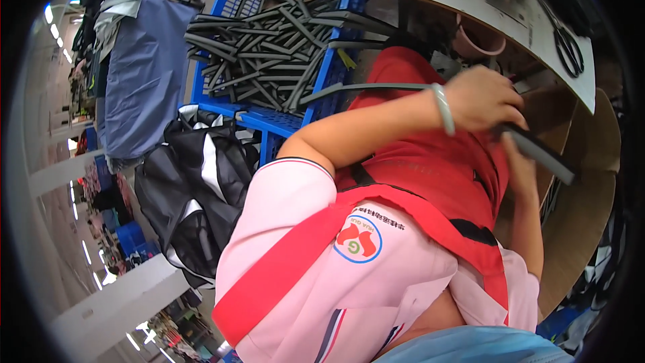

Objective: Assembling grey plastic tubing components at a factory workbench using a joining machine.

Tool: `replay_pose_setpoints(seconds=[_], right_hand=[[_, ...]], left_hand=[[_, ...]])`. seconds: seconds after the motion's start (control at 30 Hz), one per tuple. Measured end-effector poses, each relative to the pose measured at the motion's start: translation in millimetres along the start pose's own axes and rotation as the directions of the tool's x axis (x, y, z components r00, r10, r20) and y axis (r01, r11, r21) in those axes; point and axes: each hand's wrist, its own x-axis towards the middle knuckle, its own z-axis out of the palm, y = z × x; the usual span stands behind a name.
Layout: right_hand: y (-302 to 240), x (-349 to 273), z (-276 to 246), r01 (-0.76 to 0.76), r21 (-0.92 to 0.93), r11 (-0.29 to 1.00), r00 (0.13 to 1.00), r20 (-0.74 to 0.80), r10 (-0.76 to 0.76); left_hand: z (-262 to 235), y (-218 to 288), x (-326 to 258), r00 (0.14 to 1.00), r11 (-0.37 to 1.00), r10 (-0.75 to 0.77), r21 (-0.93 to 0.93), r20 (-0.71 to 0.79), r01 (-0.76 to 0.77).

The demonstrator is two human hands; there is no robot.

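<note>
Grey strip (537, 150), gripped by left hand (482, 99) fingers at two o'clock; right hand (523, 165) beneath, finger state unclear. Best kept level, held firmly.

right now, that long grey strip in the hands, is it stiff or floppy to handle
Probably semi-flexible: the grey strip runs nearly straight behind the left hand, with only a mild bow. It looks light for its length, as one closed hand carries it. Like strips in the blue crate lie bent across each other, hinting at rubbery give. The right hand steadies the dark end.
</note>
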Motion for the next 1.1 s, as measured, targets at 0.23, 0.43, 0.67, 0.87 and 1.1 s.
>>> replay_pose_setpoints(seconds=[0.23, 0.43, 0.67, 0.87, 1.1], right_hand=[[23, -2, -28, -0.302, 0.414, 0.859, 0.950, 0.201, 0.238], [-47, -12, -5, 0.351, -0.527, 0.774, 0.930, 0.295, -0.222], [-67, 20, -2, 0.403, -0.400, 0.823, 0.910, 0.269, -0.315], [-74, 35, -23, 0.427, -0.691, 0.584, 0.904, 0.337, -0.263], [-127, 90, -75, 0.375, -0.818, 0.436, 0.797, 0.045, -0.602]], left_hand=[[-20, 14, -67, 0.702, 0.640, -0.505, -0.328, 0.503, 0.695], [-41, 8, -40, 0.410, 0.228, -0.515, -0.340, 0.753, 0.912], [-66, 27, 18, 0.415, -0.099, -0.327, -0.467, 0.849, 0.879], [-73, 2, 11, 0.321, 0.078, -0.413, -0.318, 0.852, 0.945], [-109, -17, 102, 0.737, 0.708, -0.591, -0.227, 0.328, 0.669]])
